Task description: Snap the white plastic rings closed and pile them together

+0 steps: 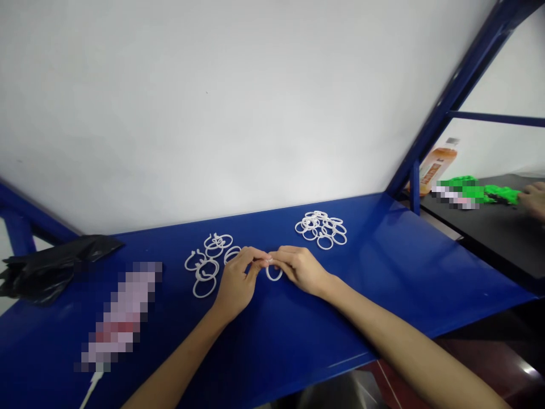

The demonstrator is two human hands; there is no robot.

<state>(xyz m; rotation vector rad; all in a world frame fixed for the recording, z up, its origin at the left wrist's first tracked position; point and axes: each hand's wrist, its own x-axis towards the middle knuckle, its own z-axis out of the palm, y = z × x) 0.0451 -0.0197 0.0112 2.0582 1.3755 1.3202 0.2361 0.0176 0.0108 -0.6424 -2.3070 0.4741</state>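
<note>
Pinches one white ring (pixel 275 279) by its upper edge, just above the blue table (pixel 293 341), between the two piles. Grasps it with the fingertips of the left hand (pixel 239 278) on one side and of the right hand (pixel 304 270) on the other, nearly tip to tip. Covers the top of the ring with fingers; cannot tell whether open or joined there. Hangs below the fingertips as a plain loop.

Just beside and partly behind the left hand: a loose spread of white rings (pixel 207 276), some overlapping, several with gapped, knobbed ends. Beyond the right hand, nearer the wall (pixel 238 102): a tighter heap of rings (pixel 325 229), overlapping, looking mostly closed.

Far left: a crumpled black plastic bag (pixel 63 264). In front of it, a pixelated pinkish object (pixel 121 318) with a white cable (pixel 94 380). Off right, on a separate black table (pixel 489 227): a bottle (pixel 440 165) with orange contents, a bright green item (pixel 462 184), plus another person's hand (pixel 534 199), partly cut off.
</note>
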